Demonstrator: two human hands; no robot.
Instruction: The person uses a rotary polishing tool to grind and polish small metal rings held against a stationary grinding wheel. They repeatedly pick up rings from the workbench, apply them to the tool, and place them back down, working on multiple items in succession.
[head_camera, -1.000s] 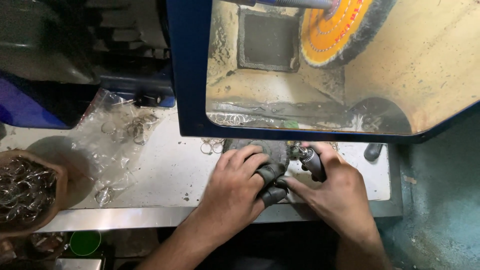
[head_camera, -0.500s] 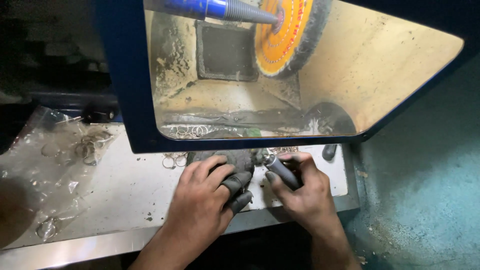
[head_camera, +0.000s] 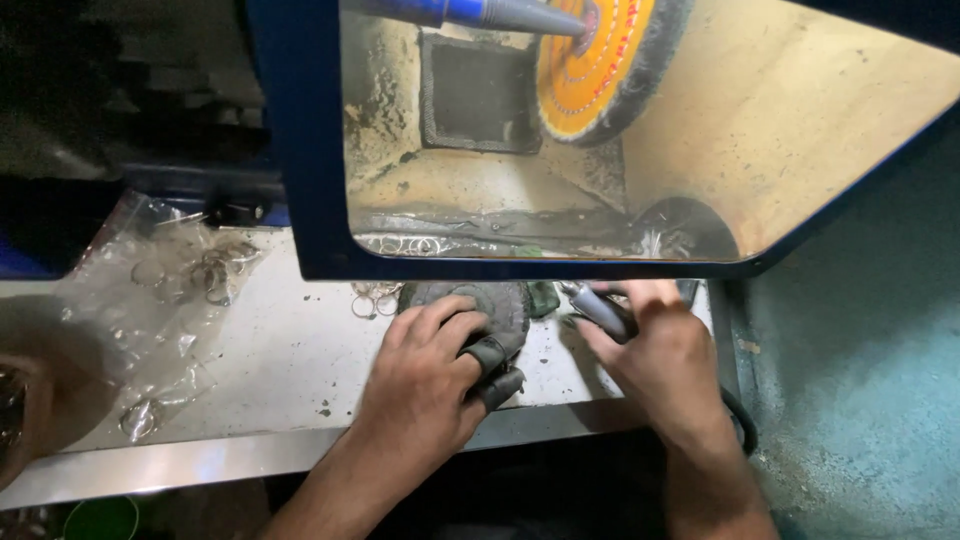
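Fuzzy orange cloth buffing wheel (head_camera: 600, 70), dull dusty metal bench (head_camera: 290, 350), crinkled clear plastic bag (head_camera: 150, 300), shiny metal rings (head_camera: 375, 300)
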